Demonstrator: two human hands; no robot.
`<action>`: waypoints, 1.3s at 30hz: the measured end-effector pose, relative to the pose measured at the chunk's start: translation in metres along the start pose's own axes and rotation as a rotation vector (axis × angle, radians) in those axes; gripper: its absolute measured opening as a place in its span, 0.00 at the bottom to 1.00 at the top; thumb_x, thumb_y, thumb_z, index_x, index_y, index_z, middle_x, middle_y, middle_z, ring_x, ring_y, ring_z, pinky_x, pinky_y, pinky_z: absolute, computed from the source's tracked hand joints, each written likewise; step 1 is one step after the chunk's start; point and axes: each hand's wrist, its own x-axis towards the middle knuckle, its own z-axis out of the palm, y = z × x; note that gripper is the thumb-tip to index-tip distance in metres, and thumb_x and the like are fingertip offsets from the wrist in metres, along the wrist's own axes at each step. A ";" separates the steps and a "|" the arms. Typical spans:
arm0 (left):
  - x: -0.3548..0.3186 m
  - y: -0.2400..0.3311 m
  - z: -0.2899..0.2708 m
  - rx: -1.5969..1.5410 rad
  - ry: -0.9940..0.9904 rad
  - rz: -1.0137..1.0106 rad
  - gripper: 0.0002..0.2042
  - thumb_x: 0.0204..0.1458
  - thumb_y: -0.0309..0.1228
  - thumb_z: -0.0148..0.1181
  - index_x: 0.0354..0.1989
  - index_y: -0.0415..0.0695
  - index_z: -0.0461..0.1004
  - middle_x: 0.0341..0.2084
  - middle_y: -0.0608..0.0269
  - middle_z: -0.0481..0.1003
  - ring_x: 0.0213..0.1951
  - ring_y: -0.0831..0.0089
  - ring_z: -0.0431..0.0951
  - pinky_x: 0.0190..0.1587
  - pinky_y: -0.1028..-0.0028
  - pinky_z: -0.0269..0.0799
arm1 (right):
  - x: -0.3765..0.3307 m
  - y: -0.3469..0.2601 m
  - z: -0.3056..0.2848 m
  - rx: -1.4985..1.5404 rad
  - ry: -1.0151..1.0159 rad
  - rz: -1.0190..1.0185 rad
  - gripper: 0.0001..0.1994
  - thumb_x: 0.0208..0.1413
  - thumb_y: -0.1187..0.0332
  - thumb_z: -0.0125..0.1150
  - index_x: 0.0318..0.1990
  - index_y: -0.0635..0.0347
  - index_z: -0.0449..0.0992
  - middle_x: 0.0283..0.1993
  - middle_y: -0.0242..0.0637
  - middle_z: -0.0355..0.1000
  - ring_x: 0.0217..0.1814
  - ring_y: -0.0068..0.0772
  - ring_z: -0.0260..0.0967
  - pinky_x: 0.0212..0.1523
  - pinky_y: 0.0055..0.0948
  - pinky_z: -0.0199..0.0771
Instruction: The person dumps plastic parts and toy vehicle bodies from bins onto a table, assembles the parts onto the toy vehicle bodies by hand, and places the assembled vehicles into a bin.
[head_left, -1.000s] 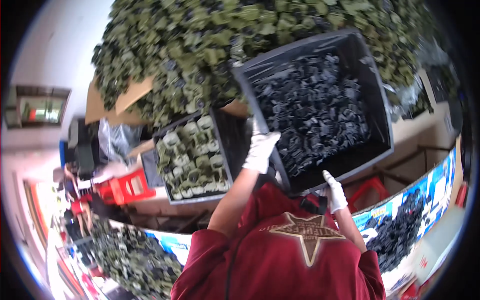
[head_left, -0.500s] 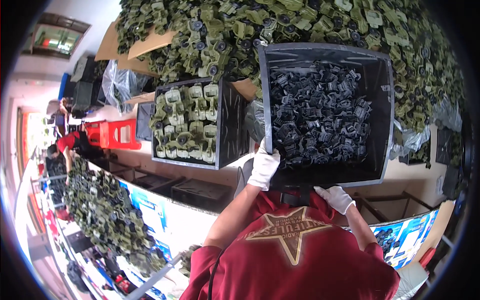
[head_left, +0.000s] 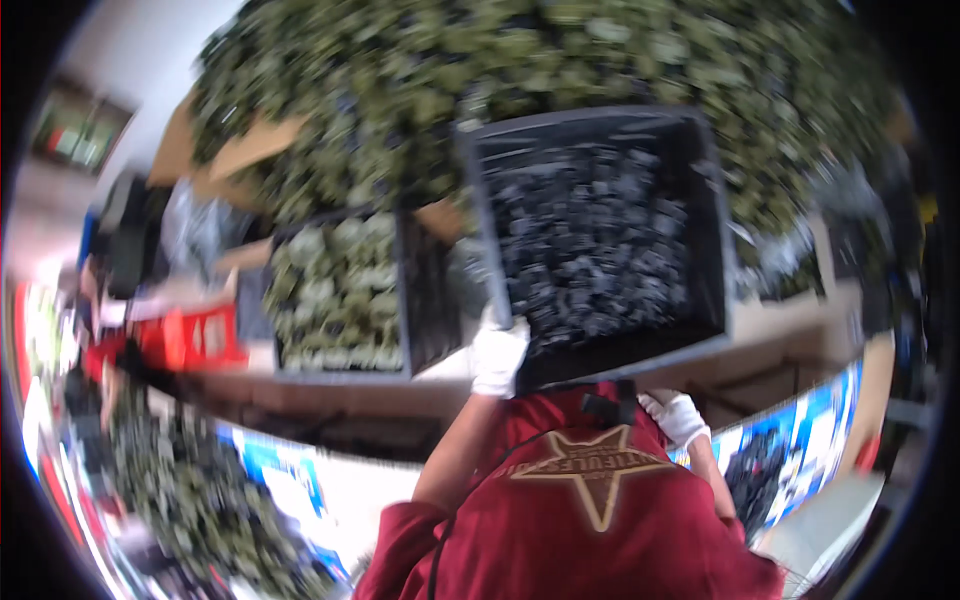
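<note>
A black plastic crate (head_left: 713, 250) stands in front of my body, tilted a little in the picture. Inside it lies a heap of small dark grey plastic parts (head_left: 595, 240). My left hand (head_left: 499, 356), in a white glove, grips the crate's rim at the near left corner. Close to my waist, just short of the crate's near side, is my right hand (head_left: 677, 418), also gloved in white. Its fingers look bent, but motion blur hides whether they hold anything.
Green toy vehicle pieces (head_left: 600, 50) pile up behind the crate. To its left a second crate (head_left: 405, 300) holds rows of green pieces. A red plastic stool-like object (head_left: 200, 338) is farther left. Behind me, another table bears more green pieces (head_left: 190, 470).
The whole view has swung and blurred, so the crates sit farther left in it. My left hand stays on the crate's corner. My right hand shows slightly farther from the crate's near edge.
</note>
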 end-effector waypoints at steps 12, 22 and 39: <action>0.014 -0.024 -0.001 -0.195 -0.079 0.103 0.20 0.54 0.29 0.60 0.55 0.35 0.71 0.43 0.57 0.77 0.43 0.67 0.75 0.50 0.70 0.69 | -0.009 0.126 -0.038 -0.112 0.062 0.402 0.22 0.61 0.48 0.50 0.52 0.51 0.78 0.51 0.41 0.76 0.55 0.47 0.72 0.56 0.37 0.70; 0.009 0.023 -0.009 0.147 0.082 -0.157 0.28 0.54 0.31 0.65 0.64 0.42 0.65 0.50 0.52 0.76 0.44 0.61 0.77 0.51 0.68 0.71 | 0.005 0.224 -0.112 -0.066 -0.034 0.393 0.22 0.60 0.47 0.49 0.48 0.51 0.80 0.45 0.41 0.78 0.50 0.48 0.74 0.52 0.38 0.73; -0.009 0.041 0.015 0.174 0.513 -0.185 0.37 0.53 0.43 0.66 0.66 0.36 0.59 0.62 0.44 0.65 0.62 0.55 0.65 0.66 0.67 0.56 | 0.120 0.252 -0.241 -0.316 -0.050 0.190 0.30 0.57 0.42 0.49 0.56 0.58 0.75 0.52 0.47 0.75 0.55 0.49 0.72 0.57 0.40 0.70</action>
